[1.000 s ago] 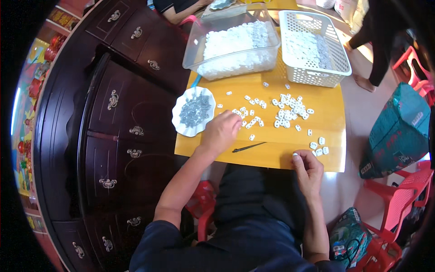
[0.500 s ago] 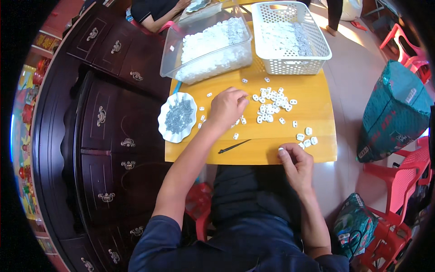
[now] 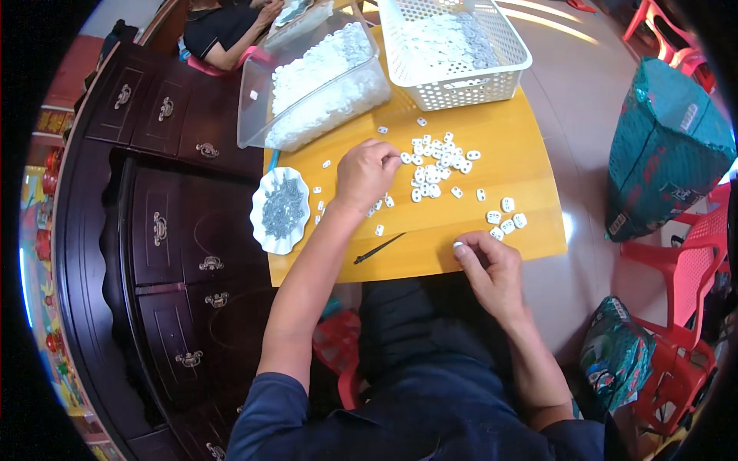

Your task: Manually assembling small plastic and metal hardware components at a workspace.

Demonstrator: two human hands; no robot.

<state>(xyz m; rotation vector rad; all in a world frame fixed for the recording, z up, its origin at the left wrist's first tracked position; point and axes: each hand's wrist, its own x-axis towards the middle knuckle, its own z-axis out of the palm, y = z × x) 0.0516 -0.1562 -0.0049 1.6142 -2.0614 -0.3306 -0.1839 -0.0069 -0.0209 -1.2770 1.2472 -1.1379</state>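
- I see L hand [image 3: 364,175] narrow by white pcs [image 3: 444,174]; can't tell its grip.
- R hand [image 3: 493,270] curled; hold unclear.
- Pcs look light, stiff, prob. slick; pinch edges.

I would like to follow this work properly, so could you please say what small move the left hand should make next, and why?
Perhaps the left hand should pinch the leftmost white piece of the pile: its fingers are beside that piece, though contact is unclear, while the right hand is apart, near the front edge of the table.
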